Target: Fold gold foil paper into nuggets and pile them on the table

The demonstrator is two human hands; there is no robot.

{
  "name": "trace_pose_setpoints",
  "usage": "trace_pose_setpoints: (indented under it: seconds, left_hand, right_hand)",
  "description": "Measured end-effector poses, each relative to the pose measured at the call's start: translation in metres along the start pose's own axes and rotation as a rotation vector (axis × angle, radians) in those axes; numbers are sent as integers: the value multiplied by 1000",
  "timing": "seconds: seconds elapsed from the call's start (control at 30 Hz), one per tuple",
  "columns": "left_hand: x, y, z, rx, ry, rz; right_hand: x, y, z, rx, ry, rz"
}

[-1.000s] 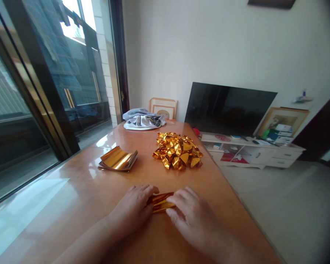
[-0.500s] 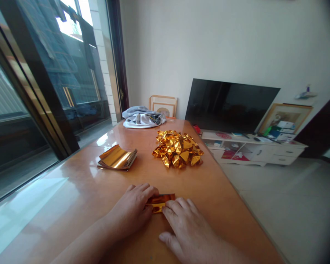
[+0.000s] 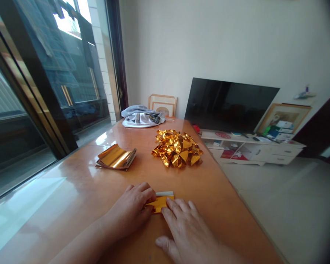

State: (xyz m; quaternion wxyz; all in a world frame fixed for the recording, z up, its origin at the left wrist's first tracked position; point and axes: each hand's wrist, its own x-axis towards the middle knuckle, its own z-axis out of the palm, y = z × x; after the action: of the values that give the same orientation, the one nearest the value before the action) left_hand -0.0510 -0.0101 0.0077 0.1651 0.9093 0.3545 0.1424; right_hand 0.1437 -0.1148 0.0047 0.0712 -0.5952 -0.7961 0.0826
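Observation:
A partly folded sheet of gold foil paper lies flat on the wooden table before me, a pale strip showing along its far edge. My left hand is closed on the sheet's left end, thumb near and fingers at the far side. On its right part rest the fingertips of my right hand, stretched out, with the thumb spread away on the table. Further off to the left is a stack of gold foil sheets. A heap of folded gold foil pieces sits beyond my right hand.
A bundle of grey and white cloth lies at the far end of the table. Beyond stand picture frames, a large television and a low white cabinet. A glass sliding door runs along the left.
A strip of the foil paper has been folded over and flattened; its far edge now shows pale instead of dark gold. My right fingers have shifted slightly on the sheet.

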Motion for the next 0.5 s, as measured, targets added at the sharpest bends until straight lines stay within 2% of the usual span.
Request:
trace_pose_setpoints:
  seconds: [0.2,0.5]
  left_hand:
    - [0,-3,2,-9,0,11]
    - [-1,-4,1,-58,-6,0]
  right_hand:
    - [0,1,0,19,-17,6]
    - [-2,7,6,-15,84,-19]
